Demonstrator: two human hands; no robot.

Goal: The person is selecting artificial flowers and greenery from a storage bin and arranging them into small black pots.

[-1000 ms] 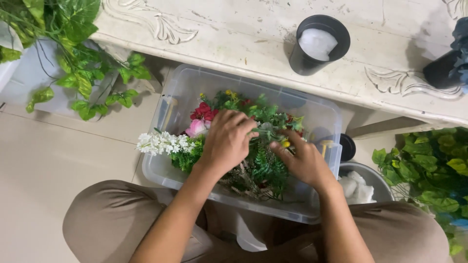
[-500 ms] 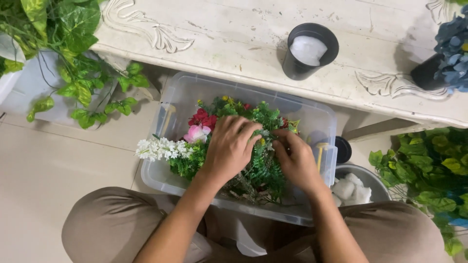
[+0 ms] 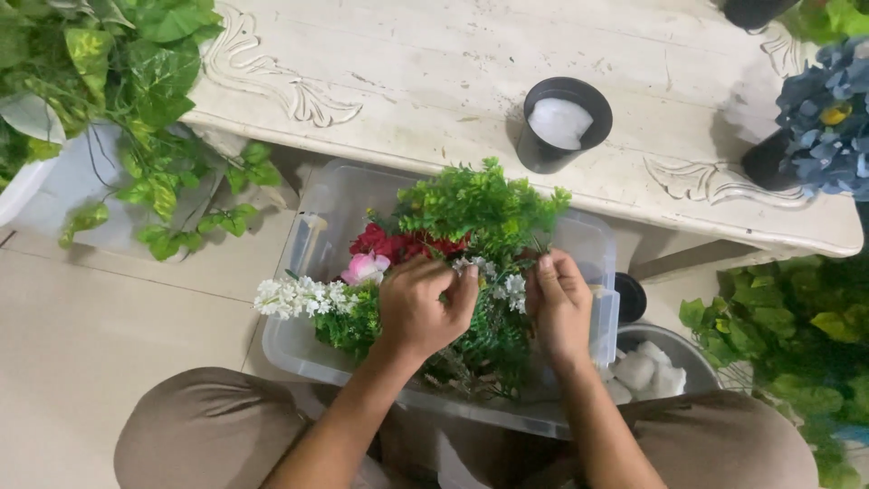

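**Both hands lift a green sprig from the flower bin**

The left hand (image 3: 418,306) and the right hand (image 3: 558,303) are each closed around the lower stems of a bushy green sprig (image 3: 484,208), thumbs and fingers pinched together, the two hands a little apart with small white blossoms (image 3: 507,285) showing between them. The sprig stands with its long axis running away from the person, its leafy head pointing toward the desk (image 3: 434,81) and its stems down in the bin. Its foliage is fine, feathery and bright green.

It rises out of a clear plastic bin (image 3: 308,340), rectangular with rounded corners, which sits on the pale tiled floor (image 3: 90,326) just in front of the person's knees. Inside lie red flowers (image 3: 389,243), a pink bloom (image 3: 364,268) and a spray of white flowers (image 3: 294,296) that sticks out over the bin's left rim, pointing left.

The desk is whitewashed wood with carved scrollwork. On it stands a round black pot (image 3: 563,124) filled with white foam. A blue hydrangea (image 3: 828,118) sits at the right edge, and variegated ivy (image 3: 118,81) hangs at the left. A metal bowl (image 3: 656,367) of white lumps rests beside the bin
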